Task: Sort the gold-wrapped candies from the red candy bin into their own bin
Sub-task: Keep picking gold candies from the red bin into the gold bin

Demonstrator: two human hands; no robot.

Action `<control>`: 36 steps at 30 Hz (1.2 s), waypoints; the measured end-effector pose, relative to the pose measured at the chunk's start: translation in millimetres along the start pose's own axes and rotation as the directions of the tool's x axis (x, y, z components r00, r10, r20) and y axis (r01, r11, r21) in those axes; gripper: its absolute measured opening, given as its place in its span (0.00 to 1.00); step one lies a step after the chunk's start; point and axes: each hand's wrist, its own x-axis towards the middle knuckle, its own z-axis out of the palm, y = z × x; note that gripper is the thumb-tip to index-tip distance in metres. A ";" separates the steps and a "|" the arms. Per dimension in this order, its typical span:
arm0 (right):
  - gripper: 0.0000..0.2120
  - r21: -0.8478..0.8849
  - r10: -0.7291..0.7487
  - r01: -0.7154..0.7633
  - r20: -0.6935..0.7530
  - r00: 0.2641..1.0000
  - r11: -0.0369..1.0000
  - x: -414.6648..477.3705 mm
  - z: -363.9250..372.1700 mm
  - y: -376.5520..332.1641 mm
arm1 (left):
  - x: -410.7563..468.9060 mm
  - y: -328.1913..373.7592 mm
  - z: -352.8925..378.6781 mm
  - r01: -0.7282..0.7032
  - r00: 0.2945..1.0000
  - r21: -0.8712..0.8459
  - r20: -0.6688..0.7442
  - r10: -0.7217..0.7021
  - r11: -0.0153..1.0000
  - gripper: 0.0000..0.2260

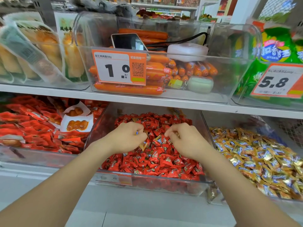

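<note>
Nearest the observer, two bare forearms reach forward into the red candy bin [147,184], a clear tub on the lower shelf.

The left hand [129,137] lies knuckles-up on the red candies [147,161]. Its fingers are curled tight round a gold-wrapped candy [137,132], of which only a gold and blue scrap shows.

The right hand [185,141] is just beside it, also knuckles-up. Its fingertips pinch a second gold-wrapped candy [176,134].

Between the two hands a stray gold-wrapped candy [157,140] lies among the red ones.

Immediately right of this tub stands the gold candy bin [229,123], heaped with gold and blue wrapped sweets [262,161].

To the left, a third tub holds red snack packets [32,126].

Above, beyond the white shelf edge [147,102], a clear tub [205,97] contains orange sausages [127,90] and carries an orange price tag [119,67] marked 1.0. A phone [127,41] rests on top of the sausages.

Further right are green bags [275,48] behind a tag [277,81] marked 5.8.

At the upper left are clear pouches of pale yellow food [49,46].
</note>
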 end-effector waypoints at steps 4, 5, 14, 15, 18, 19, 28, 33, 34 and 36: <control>0.10 -0.233 0.006 -0.015 -0.038 0.999 0.972 8.8 11.5 -8.5 | -6.4 -6.0 -7.0 0.025 0.999 -0.042 0.048 -0.023 0.999 0.13; 0.09 -0.270 -0.011 0.004 -0.024 1.000 0.963 10.8 15.1 -11.8 | -6.6 -9.8 -7.3 0.037 0.997 -0.057 0.073 -0.033 0.998 0.11; 0.28 -0.526 0.075 -0.009 0.105 0.992 0.850 36.3 35.1 -22.2 | -4.5 -11.2 0.3 0.062 0.996 0.009 0.058 -0.063 0.998 0.15; 0.28 -0.535 0.081 -0.011 0.108 0.991 0.845 37.2 36.2 -23.3 | -4.2 -10.2 0.9 0.078 0.995 0.047 0.051 -0.081 0.996 0.21; 0.27 -0.560 0.067 -0.006 0.088 0.994 0.828 39.1 38.3 -23.1 | -3.0 -10.9 0.9 0.115 0.993 0.238 0.000 -0.119 0.964 0.30; 0.25 -0.559 0.068 -0.002 0.097 0.993 0.829 39.4 37.0 -22.0 | -1.9 -12.8 -0.1 0.133 0.991 0.272 -0.016 -0.133 0.953 0.30; 0.19 -0.592 0.079 0.057 0.202 0.976 0.804 38.9 41.3 -17.7 | -6.7 -34.0 -4.1 0.092 0.982 0.529 0.090 -0.163 0.844 0.09; 0.11 -0.511 0.030 0.045 0.138 0.990 0.858 40.0 39.4 -11.6 | -12.6 -31.6 -1.6 -0.008 0.941 0.582 0.279 -0.190 0.813 0.04; 0.12 -0.460 0.024 0.043 0.139 0.990 0.887 38.4 37.1 -10.7 | -12.7 -30.6 -1.9 -0.015 0.944 0.557 0.282 -0.172 0.830 0.02; 0.17 -0.295 0.024 0.025 0.161 0.987 0.955 35.3 29.4 -9.6 | -13.1 -27.5 -4.1 -0.016 0.950 0.488 0.279 -0.138 0.873 0.04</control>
